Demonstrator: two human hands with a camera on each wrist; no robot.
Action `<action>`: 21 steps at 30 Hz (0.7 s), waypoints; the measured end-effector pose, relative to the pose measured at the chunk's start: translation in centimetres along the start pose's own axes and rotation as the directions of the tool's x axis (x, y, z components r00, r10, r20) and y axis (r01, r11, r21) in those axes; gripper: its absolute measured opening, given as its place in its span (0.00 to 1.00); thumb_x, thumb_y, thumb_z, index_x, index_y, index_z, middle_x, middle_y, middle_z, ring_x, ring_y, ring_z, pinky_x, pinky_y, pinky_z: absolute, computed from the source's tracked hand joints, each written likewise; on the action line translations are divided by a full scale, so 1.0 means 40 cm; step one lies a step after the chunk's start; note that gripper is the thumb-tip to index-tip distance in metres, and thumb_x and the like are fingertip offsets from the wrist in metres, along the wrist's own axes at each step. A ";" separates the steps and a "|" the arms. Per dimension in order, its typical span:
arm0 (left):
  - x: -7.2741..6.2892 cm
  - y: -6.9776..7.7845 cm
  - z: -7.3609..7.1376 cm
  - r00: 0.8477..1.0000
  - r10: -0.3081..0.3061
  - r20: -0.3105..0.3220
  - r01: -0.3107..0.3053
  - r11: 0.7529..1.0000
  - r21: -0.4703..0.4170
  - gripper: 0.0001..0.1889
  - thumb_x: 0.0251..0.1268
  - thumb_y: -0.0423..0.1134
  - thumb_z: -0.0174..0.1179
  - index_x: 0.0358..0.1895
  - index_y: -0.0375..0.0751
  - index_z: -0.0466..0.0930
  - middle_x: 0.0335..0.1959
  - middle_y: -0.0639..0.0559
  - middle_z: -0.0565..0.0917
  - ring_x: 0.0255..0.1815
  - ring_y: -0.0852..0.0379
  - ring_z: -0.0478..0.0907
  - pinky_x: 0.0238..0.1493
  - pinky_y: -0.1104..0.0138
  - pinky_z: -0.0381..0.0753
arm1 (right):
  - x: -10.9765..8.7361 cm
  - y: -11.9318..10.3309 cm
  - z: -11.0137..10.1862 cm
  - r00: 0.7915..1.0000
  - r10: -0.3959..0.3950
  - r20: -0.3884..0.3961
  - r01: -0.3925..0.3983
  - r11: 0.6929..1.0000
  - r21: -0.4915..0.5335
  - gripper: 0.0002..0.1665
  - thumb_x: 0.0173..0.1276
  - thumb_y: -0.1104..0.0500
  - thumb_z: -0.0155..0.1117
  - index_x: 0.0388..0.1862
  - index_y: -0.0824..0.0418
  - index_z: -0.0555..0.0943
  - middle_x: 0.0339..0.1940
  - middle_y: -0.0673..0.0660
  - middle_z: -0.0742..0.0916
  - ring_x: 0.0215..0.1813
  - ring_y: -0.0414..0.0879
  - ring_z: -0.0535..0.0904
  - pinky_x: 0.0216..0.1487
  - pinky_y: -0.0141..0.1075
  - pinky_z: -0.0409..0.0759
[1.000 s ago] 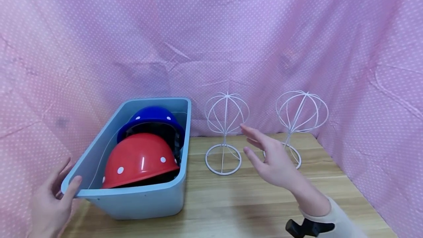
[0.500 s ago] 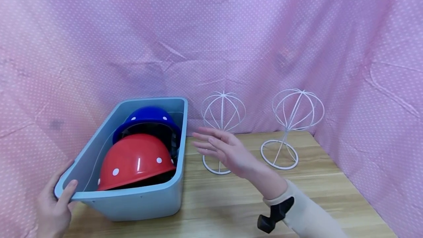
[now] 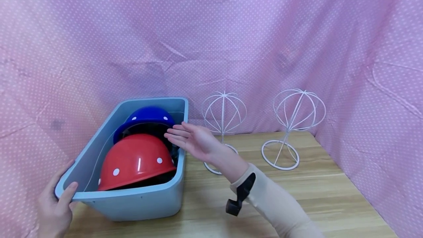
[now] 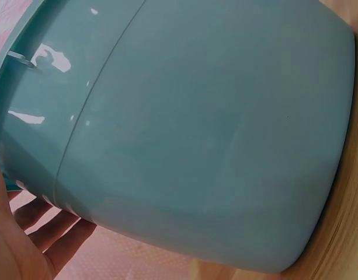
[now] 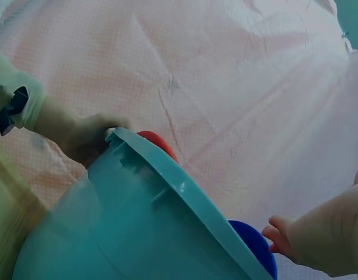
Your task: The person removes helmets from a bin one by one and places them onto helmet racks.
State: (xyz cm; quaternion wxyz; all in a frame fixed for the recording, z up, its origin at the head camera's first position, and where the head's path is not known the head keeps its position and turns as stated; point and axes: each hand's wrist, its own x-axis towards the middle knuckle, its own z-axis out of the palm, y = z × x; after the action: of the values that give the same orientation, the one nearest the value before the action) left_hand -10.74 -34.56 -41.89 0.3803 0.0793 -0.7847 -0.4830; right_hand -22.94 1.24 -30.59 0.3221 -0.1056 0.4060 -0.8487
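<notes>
In the head view a blue-grey plastic bin (image 3: 132, 205) stands on the left of the table. Inside it a red helmet (image 3: 135, 161) with white dots lies in front of a blue helmet (image 3: 148, 115), partly covering it. My left hand (image 3: 56, 206) grips the bin's near left corner, thumb over the rim; its curled fingers (image 4: 70, 239) show against the outer wall in the left wrist view. My right hand (image 3: 193, 140), fingers extended and palm turned up, hangs over the bin's right rim near the blue helmet. Nothing is held in it.
Right of the bin stands a white wire helmet stand (image 3: 224, 113), its base partly hidden by my right hand and wrist. A second wire stand (image 3: 290, 120) is farther right on the wooden table (image 3: 330, 194). Pink dotted cloth (image 3: 211, 28) hangs behind and at both sides.
My right hand has swung left from the wire stands to the bin's right rim, turning its palm up. My left hand keeps its grip on the bin's corner.
</notes>
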 end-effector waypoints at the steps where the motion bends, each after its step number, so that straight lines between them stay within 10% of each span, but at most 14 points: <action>1: 0.000 0.000 0.001 1.000 -0.002 0.000 0.002 1.000 -0.002 0.27 0.72 0.24 0.57 0.74 0.39 0.77 0.54 0.77 0.81 0.50 0.77 0.79 0.48 0.88 0.75 | 0.017 0.003 0.003 1.000 0.001 -0.015 -0.001 1.000 -0.011 0.35 0.89 0.58 0.40 0.86 0.73 0.51 0.85 0.70 0.65 0.86 0.63 0.63 0.85 0.47 0.61; 10: 0.000 -0.005 0.004 1.000 -0.014 0.004 0.014 1.000 -0.016 0.28 0.72 0.24 0.55 0.74 0.39 0.77 0.54 0.76 0.81 0.50 0.76 0.79 0.47 0.88 0.76 | 0.133 0.023 0.030 0.992 0.034 -0.119 -0.074 0.934 -0.349 0.32 0.87 0.56 0.51 0.79 0.74 0.66 0.78 0.70 0.76 0.78 0.61 0.76 0.78 0.47 0.73; 21: 0.003 -0.009 0.007 0.998 -0.057 0.006 0.057 0.996 -0.068 0.28 0.73 0.24 0.53 0.74 0.39 0.77 0.56 0.71 0.82 0.51 0.73 0.80 0.46 0.87 0.77 | 0.218 0.036 0.058 0.971 0.149 -0.186 -0.122 0.982 0.146 0.39 0.89 0.54 0.46 0.82 0.82 0.51 0.82 0.78 0.66 0.83 0.65 0.67 0.83 0.46 0.66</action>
State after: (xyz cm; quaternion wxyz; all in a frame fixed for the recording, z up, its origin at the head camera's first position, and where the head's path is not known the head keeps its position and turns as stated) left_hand -11.08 -34.62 -42.19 0.3672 0.0874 -0.7660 -0.5204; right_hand -27.97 -6.39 -30.90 0.3440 0.0285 0.3841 -0.8563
